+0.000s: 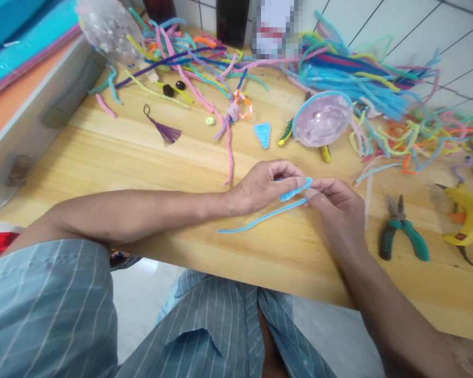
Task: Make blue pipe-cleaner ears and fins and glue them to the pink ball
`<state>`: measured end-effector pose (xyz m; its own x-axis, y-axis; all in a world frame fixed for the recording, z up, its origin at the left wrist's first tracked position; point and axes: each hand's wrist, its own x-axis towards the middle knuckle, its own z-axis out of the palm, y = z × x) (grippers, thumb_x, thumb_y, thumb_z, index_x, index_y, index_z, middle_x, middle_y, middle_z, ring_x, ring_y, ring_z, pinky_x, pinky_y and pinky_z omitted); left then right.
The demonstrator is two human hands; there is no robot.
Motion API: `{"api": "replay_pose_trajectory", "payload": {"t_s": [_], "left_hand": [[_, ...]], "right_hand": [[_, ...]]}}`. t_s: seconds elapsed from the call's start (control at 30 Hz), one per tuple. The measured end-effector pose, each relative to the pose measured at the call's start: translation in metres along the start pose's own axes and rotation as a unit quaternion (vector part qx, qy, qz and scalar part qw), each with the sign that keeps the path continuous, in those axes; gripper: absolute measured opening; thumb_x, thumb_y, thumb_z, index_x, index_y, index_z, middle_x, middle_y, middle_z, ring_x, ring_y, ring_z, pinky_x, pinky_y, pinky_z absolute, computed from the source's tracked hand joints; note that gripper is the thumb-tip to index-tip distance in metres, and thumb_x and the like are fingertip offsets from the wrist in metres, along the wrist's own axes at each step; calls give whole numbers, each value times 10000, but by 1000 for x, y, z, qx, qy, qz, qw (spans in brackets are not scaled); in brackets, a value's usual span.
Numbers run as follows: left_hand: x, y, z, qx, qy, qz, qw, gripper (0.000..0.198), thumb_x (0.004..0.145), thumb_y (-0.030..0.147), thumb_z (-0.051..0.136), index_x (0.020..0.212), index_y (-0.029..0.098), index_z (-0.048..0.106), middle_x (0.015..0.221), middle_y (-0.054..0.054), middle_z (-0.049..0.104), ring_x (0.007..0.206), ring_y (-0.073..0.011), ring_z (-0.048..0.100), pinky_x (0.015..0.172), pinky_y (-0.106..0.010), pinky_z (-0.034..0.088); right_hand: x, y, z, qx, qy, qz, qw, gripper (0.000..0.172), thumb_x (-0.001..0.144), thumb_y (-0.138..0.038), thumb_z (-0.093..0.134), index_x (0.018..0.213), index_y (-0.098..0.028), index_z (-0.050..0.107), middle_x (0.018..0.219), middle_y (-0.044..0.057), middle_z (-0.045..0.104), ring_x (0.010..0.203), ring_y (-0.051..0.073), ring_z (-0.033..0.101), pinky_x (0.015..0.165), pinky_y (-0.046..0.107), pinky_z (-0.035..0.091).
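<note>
My left hand (274,181) pinches a small folded blue pipe-cleaner piece (289,195) between thumb and fingers above the table. At its right end my right hand (335,202) is closed, thumb against forefinger, on the blue pipe cleaner (260,216). Its long free end runs left below my left hand. The fingertips of both hands nearly meet, and they hide where the strand joins the folded piece. Farther back lies a flat blue trapezoid of pipe cleaner (262,135), apart from both hands.
Right of my hands are green-handled pliers (400,228) and a yellow glue gun (469,215). A shiny pale-purple dome (323,119) stands behind them. Heaps of coloured pipe cleaners (355,84) line the back. A purple tassel (163,128) lies left, near a grey bin (43,115).
</note>
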<state>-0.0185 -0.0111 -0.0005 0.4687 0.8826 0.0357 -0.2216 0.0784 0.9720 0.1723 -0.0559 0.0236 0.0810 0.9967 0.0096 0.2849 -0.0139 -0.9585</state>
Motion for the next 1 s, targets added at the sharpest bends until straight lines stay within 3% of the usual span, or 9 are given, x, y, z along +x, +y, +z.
{"api": "replay_pose_trajectory", "payload": {"t_s": [0.27,0.53,0.83,1.0], "left_hand": [[1,-4,0,0,-7,15,1000,528,892,665,821,942,152,705,851,-25,735,757,-113,629,733,-265,520],[-1,-4,-2,52,-7,74,996,484,959,633,761,940,153,707,874,-28,726,800,-123,625,800,-284,523],[-10,2,5,130,27,129,983,254,1011,392,733,937,149,738,938,-40,780,872,-137,685,831,-267,528],[-10,0,5,186,34,198,962,211,1033,338,728,937,151,754,920,-39,789,848,-129,705,797,-253,523]], "right_hand": [[0,2,1,43,10,34,998,135,754,-318,882,826,-265,781,708,-28,725,599,142,590,616,313,501],[2,2,1,87,-10,71,994,157,739,-308,876,791,-246,742,713,-23,710,584,129,573,604,309,486],[-3,4,5,33,4,15,999,200,778,-346,905,785,-260,724,719,-32,681,644,137,566,625,296,466],[-4,4,6,19,8,-4,1000,274,812,-430,919,778,-267,701,710,-33,663,650,145,557,620,300,455]]}}
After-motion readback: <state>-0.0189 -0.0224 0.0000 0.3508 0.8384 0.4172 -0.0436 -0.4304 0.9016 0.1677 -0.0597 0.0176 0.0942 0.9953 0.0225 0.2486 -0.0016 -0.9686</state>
